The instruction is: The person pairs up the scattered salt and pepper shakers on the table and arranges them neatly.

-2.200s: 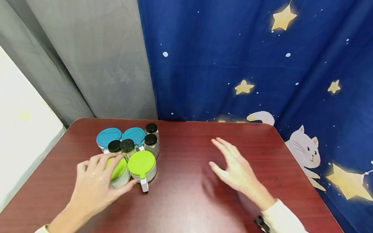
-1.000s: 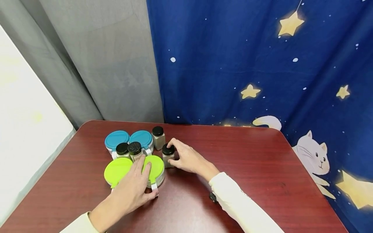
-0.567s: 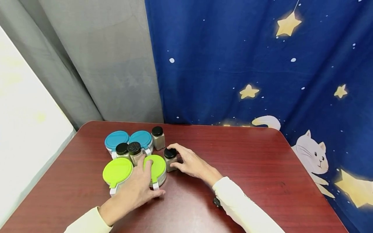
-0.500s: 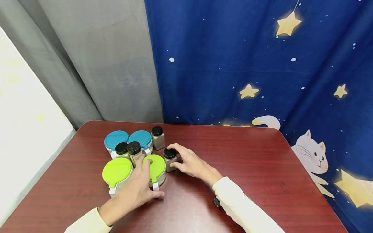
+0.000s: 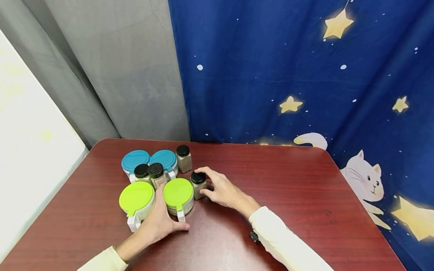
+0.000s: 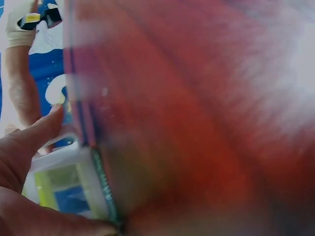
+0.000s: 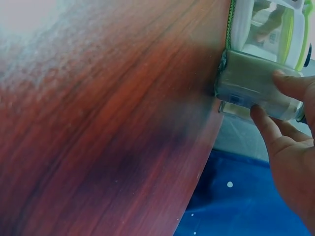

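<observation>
My left hand (image 5: pixel 159 220) reaches low between two handled, green-lidded seasoning jars. It holds the right-hand jar (image 5: pixel 178 194), fingers along its left side and thumb in front by its white handle; the fingertips are hidden. In the left wrist view that jar (image 6: pixel 69 187) lies between thumb and finger. My right hand (image 5: pixel 225 190) pinches a square, black-capped spice bottle (image 5: pixel 199 185) standing just right of it; thumb and finger meet the bottle (image 7: pixel 253 81) in the right wrist view. The other green-lidded jar (image 5: pixel 136 197) stands left of my left hand.
Behind stand two blue-lidded jars (image 5: pixel 135 161), two black-capped bottles (image 5: pixel 156 170) and, farther right, one more black-capped bottle (image 5: pixel 183 158). All rest on the left part of the reddish wooden table (image 5: pixel 288 195). A blue curtain (image 5: pixel 237 75) hangs behind its far edge.
My left hand left the left green-lidded jar for the right one, then slid off its lid down its left side. My right hand came in and moved the spice bottle slightly forward and right.
</observation>
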`<control>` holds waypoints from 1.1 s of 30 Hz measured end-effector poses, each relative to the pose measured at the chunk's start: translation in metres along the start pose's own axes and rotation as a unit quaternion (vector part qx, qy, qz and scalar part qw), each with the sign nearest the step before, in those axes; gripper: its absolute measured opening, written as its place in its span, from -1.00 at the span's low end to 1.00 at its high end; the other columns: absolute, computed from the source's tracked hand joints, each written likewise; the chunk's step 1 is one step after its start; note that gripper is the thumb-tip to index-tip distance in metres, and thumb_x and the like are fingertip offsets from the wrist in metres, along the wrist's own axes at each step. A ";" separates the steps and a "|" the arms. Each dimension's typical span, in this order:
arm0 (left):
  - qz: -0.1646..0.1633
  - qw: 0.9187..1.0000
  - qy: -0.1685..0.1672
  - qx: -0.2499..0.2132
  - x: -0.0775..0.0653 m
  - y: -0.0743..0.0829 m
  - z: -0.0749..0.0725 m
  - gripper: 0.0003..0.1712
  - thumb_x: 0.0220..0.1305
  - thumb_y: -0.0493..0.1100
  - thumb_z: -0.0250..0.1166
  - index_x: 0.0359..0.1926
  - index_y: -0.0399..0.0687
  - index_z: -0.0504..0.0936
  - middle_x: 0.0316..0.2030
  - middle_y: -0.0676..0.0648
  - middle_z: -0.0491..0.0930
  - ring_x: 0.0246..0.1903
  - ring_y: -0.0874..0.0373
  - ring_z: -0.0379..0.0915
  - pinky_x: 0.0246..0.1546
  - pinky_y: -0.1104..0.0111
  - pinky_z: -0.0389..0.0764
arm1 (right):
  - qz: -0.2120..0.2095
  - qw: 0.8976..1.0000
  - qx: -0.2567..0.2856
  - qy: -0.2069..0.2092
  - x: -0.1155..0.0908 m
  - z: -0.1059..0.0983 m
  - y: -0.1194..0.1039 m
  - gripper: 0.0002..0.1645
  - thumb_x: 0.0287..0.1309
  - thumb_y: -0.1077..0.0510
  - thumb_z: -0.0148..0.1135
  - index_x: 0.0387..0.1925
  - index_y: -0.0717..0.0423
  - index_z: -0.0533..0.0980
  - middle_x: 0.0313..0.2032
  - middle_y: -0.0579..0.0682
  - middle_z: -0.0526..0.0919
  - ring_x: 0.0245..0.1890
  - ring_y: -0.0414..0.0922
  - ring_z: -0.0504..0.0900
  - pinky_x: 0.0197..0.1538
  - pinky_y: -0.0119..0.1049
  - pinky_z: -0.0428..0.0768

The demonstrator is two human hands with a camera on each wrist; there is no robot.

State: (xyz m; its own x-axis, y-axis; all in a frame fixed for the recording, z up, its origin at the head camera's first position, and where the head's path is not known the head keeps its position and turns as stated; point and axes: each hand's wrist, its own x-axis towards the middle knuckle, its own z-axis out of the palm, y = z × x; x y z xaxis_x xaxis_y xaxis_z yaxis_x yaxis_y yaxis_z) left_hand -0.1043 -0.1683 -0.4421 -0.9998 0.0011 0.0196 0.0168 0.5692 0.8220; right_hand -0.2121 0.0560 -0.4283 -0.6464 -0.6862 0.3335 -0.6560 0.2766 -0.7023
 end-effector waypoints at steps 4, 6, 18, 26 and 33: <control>0.017 1.000 0.010 -0.021 -0.001 -0.006 0.002 0.65 -0.41 -0.04 0.82 0.53 -0.18 -0.18 0.37 -0.36 0.18 0.34 -0.27 0.19 0.29 -0.16 0.24 | 0.006 1.000 0.004 0.001 -0.001 0.000 -0.001 -0.25 0.19 0.38 0.42 0.34 0.00 0.35 0.16 -0.06 0.56 0.01 -0.24 0.62 0.04 -0.38 0.58; 0.033 0.999 0.008 -0.026 -0.001 -0.009 0.001 0.63 -0.41 -0.04 0.82 0.52 -0.20 -0.15 0.36 -0.34 0.16 0.34 -0.25 0.19 0.30 -0.14 0.23 | 0.006 1.000 0.011 0.001 -0.001 0.000 -0.002 -0.26 0.20 0.39 0.41 0.35 0.01 0.35 0.18 -0.05 0.54 0.04 -0.25 0.61 0.08 -0.37 0.57; 0.063 0.993 0.000 -0.100 0.004 -0.014 -0.002 0.43 -0.29 -0.16 0.78 0.49 -0.21 0.00 0.32 -0.24 0.34 0.30 -0.08 0.33 0.20 0.52 0.29 | -0.013 1.000 0.001 0.009 -0.005 -0.001 -0.001 -0.27 0.22 0.37 0.40 0.37 0.04 0.34 0.23 -0.06 0.51 0.10 -0.24 0.55 0.14 -0.31 0.54; 0.044 0.997 0.017 -0.062 0.007 -0.011 -0.004 0.42 -0.31 -0.11 0.79 0.46 -0.20 0.03 0.26 -0.24 0.35 0.20 -0.08 0.43 0.21 0.04 0.43 | -0.023 0.998 0.040 0.037 -0.005 0.004 0.001 -0.30 0.20 0.42 0.39 0.34 0.11 0.39 0.25 -0.01 0.50 0.20 -0.19 0.51 0.16 -0.27 0.54; 0.050 0.995 0.008 -0.084 0.011 -0.006 0.002 0.38 -0.31 -0.13 0.79 0.48 -0.11 0.10 0.27 -0.16 0.42 0.21 -0.01 0.43 0.23 0.02 0.41 | -0.018 0.996 0.063 0.053 -0.014 -0.006 0.002 -0.27 0.14 0.45 0.43 0.32 0.12 0.43 0.22 0.01 0.54 0.14 -0.15 0.57 0.10 -0.25 0.59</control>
State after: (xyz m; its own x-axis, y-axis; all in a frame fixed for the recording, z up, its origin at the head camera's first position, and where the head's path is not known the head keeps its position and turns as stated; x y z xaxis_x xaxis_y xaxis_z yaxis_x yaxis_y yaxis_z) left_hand -0.1152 -0.1696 -0.4478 -0.9927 0.0367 0.1148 0.1196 0.4207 0.8993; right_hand -0.2065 0.0697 -0.4305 -0.6654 -0.6175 0.4194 -0.6291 0.1614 -0.7603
